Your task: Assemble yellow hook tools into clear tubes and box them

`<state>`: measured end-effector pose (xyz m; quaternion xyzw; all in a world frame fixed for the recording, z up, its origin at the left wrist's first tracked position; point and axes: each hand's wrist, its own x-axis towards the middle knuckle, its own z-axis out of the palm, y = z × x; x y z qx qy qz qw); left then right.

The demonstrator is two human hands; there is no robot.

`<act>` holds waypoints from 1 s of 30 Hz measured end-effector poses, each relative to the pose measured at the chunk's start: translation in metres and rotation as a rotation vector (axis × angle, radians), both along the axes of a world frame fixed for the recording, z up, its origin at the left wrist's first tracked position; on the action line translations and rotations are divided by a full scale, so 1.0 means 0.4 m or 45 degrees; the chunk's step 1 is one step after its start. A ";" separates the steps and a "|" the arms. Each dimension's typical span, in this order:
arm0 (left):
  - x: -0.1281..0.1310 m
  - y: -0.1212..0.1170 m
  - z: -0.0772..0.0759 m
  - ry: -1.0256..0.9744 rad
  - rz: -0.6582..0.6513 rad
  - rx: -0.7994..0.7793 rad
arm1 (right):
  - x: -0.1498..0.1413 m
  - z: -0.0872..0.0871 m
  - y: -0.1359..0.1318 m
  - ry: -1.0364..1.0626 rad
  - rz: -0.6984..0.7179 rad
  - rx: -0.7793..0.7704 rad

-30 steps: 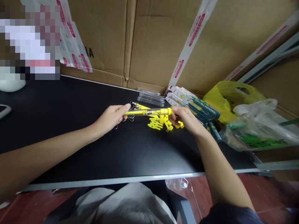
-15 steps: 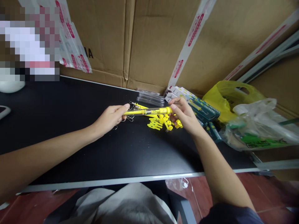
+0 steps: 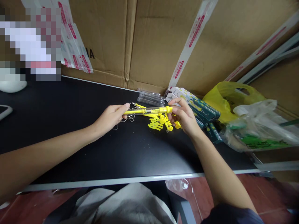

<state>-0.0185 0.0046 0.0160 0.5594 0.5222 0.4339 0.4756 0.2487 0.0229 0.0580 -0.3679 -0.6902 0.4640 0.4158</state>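
Observation:
A long yellow tube [image 3: 149,110] with a clear middle is held level above the black table [image 3: 70,130]. My left hand [image 3: 111,118] is closed round its left end. My right hand [image 3: 184,116] pinches the yellow cap at its right end with fingers and thumb. Directly under the tube lies a heap of small yellow plastic pieces [image 3: 161,123]. A few thin wire clips [image 3: 129,119] lie by my left hand.
Clear plastic tubes [image 3: 150,98] lie at the back of the table by the cardboard wall [image 3: 151,40]. Green and white packets [image 3: 201,109] are stacked to the right, beside a yellow bag [image 3: 231,96] and a clear bag [image 3: 259,127]. A white object [image 3: 11,85] sits far left.
My right hand lifted off the yellow pieces and shifted its grip to the tube's right cap. The tube and my left hand have hardly moved.

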 end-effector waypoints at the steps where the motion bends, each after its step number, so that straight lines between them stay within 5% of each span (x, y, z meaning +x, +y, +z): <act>1: -0.001 0.001 0.000 -0.004 0.002 -0.001 | 0.001 0.001 0.000 0.003 0.017 -0.011; 21: 0.000 -0.005 -0.008 0.051 -0.035 0.040 | -0.007 -0.002 0.001 -0.374 -0.193 0.190; 30: -0.001 -0.002 -0.006 0.096 -0.046 0.074 | -0.008 0.001 -0.003 -0.400 -0.179 0.119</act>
